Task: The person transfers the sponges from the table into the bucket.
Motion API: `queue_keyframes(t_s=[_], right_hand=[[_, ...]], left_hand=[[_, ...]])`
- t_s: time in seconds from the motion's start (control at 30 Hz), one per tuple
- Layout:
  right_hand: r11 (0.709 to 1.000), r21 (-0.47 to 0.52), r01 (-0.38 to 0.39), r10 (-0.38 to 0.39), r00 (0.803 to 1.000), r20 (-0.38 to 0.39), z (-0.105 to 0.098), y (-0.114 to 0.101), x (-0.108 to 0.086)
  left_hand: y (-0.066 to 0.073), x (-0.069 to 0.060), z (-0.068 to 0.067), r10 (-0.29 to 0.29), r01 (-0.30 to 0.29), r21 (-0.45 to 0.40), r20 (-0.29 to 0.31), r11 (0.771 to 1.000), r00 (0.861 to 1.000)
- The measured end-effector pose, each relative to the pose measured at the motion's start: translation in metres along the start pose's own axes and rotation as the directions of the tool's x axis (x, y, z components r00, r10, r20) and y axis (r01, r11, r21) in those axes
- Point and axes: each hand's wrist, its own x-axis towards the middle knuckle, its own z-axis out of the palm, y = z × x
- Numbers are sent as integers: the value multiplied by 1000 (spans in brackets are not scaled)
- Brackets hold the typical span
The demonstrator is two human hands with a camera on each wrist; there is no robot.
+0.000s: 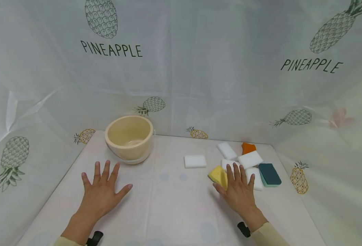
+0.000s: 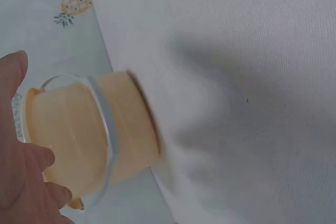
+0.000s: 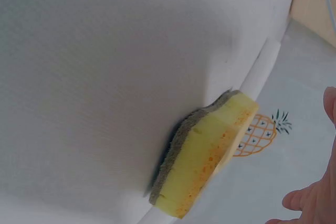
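My left hand [image 1: 99, 194] hovers over the table's left side with its fingers spread, holding nothing. Just beyond its fingertips stands a cream bucket [image 1: 144, 148] with a pale handle, upright. My right hand [image 1: 238, 191], fingers extended and holding nothing, is over the near edge of a group of sponges. Closest to it is a yellow sponge [image 1: 217, 175]; the right wrist view shows its grey scouring layer against the table. Around it lie several white sponges [image 1: 250, 159], an orange piece [image 1: 248, 148] and a dark green sponge [image 1: 269, 174]. Part of the group is hidden behind the right hand.
One white sponge [image 1: 195, 161] lies apart, between the bucket and the group. A pale cloth [image 1: 181, 212] covers the table. Hanging sheets printed with pineapples [image 1: 205, 75] enclose the back and both sides.
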Motion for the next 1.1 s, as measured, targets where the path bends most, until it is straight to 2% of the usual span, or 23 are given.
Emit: queue_keyframes(t_s=[0.17,0.3,0.5,0.63,0.87,1.0,1.1], right_hand=[[1000,22,14,-14,1000,-20,-2,-8,7],[997,60,56,-53,997,-61,-5,-24,19],[986,78,147,-141,987,-74,-17,-63,49],[976,70,207,-203,978,-56,-22,-95,71],[958,94,270,-271,962,0,-26,-146,101],[954,79,289,-293,955,39,-24,-166,110],[953,58,298,-301,952,53,-21,-175,113]], left_hand=[[-11,5,-6,-18,18,-31,-8,999,1000],[-24,16,-19,-38,36,-72,-28,997,999],[-40,51,-43,-45,35,-91,-113,995,993],[-51,77,-55,-43,34,-86,-113,996,993],[-61,116,-66,-31,28,-94,-32,995,999],[-64,135,-68,-9,14,-106,47,994,999],[-66,146,-66,18,1,-155,120,988,993]])
